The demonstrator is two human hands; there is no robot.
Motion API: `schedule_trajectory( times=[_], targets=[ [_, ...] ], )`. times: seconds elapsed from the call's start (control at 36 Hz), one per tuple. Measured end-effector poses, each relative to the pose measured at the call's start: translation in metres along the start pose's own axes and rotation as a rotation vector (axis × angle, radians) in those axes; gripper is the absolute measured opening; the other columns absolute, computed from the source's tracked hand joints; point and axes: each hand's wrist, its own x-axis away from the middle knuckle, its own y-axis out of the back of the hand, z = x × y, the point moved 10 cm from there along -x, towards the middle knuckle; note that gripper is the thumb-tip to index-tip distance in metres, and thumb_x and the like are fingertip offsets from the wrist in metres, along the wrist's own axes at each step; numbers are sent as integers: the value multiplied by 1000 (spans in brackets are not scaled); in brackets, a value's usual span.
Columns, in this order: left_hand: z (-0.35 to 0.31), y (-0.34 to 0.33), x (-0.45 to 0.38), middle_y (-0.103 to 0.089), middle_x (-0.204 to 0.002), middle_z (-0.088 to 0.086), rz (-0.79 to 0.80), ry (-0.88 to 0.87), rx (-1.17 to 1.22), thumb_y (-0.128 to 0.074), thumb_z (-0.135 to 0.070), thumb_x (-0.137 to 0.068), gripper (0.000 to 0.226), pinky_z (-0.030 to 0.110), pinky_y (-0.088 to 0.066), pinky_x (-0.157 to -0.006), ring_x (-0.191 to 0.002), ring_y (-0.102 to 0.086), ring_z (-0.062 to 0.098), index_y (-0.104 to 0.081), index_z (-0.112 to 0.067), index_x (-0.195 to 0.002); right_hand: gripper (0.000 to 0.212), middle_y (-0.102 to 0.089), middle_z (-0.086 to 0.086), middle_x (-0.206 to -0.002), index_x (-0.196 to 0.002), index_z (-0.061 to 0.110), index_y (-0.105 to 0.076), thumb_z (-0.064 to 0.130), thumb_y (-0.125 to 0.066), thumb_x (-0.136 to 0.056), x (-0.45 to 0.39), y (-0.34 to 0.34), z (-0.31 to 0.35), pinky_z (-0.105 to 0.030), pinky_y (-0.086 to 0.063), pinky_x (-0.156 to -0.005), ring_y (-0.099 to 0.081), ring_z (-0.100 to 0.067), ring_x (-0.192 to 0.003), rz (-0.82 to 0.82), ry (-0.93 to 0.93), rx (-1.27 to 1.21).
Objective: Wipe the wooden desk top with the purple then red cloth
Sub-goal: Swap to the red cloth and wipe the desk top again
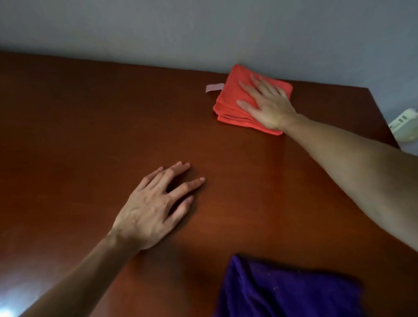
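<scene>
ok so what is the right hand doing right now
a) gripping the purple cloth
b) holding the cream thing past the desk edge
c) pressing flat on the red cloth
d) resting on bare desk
c: the right hand lies with straight fingers flat on the folded red cloth near the wall, while the purple cloth lies untouched at the near edge.

This looks like a plain room in a home or office, judging by the polished reddish-brown wooden desk (85,130) set against a bare grey wall (160,21) and a pale plug-in device (410,122) beside its corner.
</scene>
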Motion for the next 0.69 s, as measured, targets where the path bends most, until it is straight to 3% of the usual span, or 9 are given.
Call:
schedule_trajectory(
  times=[0.11,0.22,0.42,0.58,0.69],
  targets=[
    [0,3,0,-29,-163,-4,0,1,8,-26,-52,-105,50,24,-1,-123,-154,-19,10,-33,-46,-154,73,-9,1,-174,-162,43,-17,76,-24,-97,46,-3,10,-47,-7,-127,-6,-19,-160,-47,-105,-38],
    [2,5,0,-28,-163,-5,-1,34,8,-26,-55,-102,52,25,-7,-117,-151,-22,13,-37,-49,-152,87,-9,3,-174,-162,44,-16,84,-9,-85,116,-8,33,-46,-6,-126,-6,-17,-160,-55,-101,-53],
    [2,10,10,-50,-145,4,-63,113,-68,-33,-47,-102,49,45,-39,-103,-127,-54,30,-56,-33,-142,83,-9,4,-174,-163,43,-17,81,-20,-89,218,-19,65,-49,-10,-126,-6,-16,-160,-35,76,28],
    [-20,21,23,-54,-133,8,-217,180,-37,-39,-39,-100,43,48,-42,-94,-115,-57,30,-63,-19,-129,79,-5,4,-174,-163,42,-14,78,-27,-94,267,-17,59,-48,-9,-127,-3,-15,-160,-42,205,82],
    [-58,11,7,-52,-135,8,-255,153,91,-43,-39,-99,42,46,-41,-94,-117,-55,30,-58,-17,-132,77,-4,4,-174,-163,41,-16,75,-33,-96,265,-13,51,-49,-10,-127,-2,-15,-160,-24,302,77]
  ],
)
